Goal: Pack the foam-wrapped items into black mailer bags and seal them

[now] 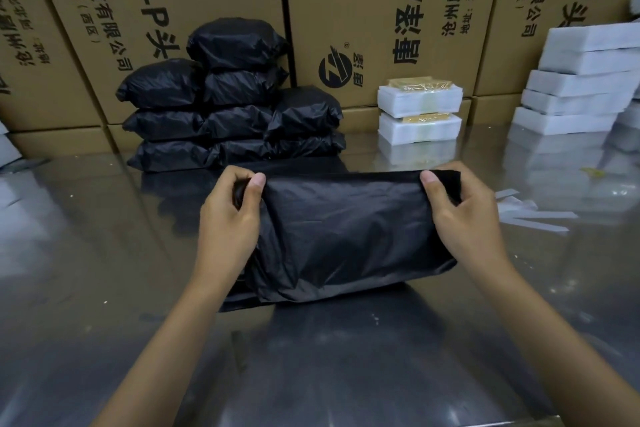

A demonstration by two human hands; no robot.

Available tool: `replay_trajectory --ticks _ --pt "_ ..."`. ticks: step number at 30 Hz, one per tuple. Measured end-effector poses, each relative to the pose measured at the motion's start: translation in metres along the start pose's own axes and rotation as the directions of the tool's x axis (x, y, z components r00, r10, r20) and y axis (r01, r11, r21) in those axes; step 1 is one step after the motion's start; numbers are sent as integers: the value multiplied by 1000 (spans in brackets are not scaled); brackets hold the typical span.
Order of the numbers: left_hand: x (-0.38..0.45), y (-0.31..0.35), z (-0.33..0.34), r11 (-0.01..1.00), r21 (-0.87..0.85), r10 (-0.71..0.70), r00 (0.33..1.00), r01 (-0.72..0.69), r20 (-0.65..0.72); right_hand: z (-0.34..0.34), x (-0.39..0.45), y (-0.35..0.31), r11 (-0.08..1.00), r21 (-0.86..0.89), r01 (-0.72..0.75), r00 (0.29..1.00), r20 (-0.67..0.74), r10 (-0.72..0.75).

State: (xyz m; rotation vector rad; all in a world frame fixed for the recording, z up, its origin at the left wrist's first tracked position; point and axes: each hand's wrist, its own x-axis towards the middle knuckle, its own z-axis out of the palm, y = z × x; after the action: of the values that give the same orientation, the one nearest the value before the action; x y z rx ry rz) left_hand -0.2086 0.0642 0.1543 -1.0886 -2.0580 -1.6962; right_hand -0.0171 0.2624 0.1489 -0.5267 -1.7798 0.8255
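Black mailer bag [346, 236] (bulging, contents hidden) pinched by both hands [228, 218] [467, 215].

black mailer bag [346, 236], white foam-wrapped items [419, 103], brown cartons [363, 10]

A filled, crinkled black mailer bag [346, 232] lies flat on the steel table [86, 253].

Dim, soft overhead light; hazy glare and reflections on the steel table [104, 253]; wide-angle bending at edges; slight overall softness
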Motion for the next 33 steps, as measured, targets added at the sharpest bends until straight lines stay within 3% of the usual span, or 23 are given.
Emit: replay_trajectory --ticks 3,6,8,11,15,20,24,27,29,31,33 --pt "5 -4 11 969 241 -43 998 51 -35 14 16 3 968 -243 -57 996 48 71" --pt "13 -16 24 844 503 -213 977 187 -6 32 33 15 885 -406 -229 922 202 331" --pt "13 -28 35 766 594 -325 945 244 30 42 35 24 865 -366 -345 850 268 452" --pt "7 -44 52 753 588 -401 915 296 53 52 29 35 832 -199 -518 781 288 555" --pt "1 -53 58 761 557 -414 910 333 22 57 20 49 861 -159 -482 820 265 508" --pt "-4 -55 57 809 484 -394 919 335 22 58 15 55 894 -158 -419 868 221 445" --pt "-3 -57 52 867 367 -378 925 338 42 50 29 48 849 -402 -344 865 217 453" --pt "5 -60 38 845 53 -535 837 533 114 45 49 20 873 -435 -220 952 99 289" --pt "8 -61 29 714 -165 -636 730 680 250 54 62 -7 930 -362 -72 993 65 102" --pt "10 -62 23 638 -266 -626 687 723 368 79 69 -33 980 -199 -9 983 176 44" --pt "13 -60 20 618 -353 -574 710 703 409 113 65 -50 997 -53 -56 915 397 72"
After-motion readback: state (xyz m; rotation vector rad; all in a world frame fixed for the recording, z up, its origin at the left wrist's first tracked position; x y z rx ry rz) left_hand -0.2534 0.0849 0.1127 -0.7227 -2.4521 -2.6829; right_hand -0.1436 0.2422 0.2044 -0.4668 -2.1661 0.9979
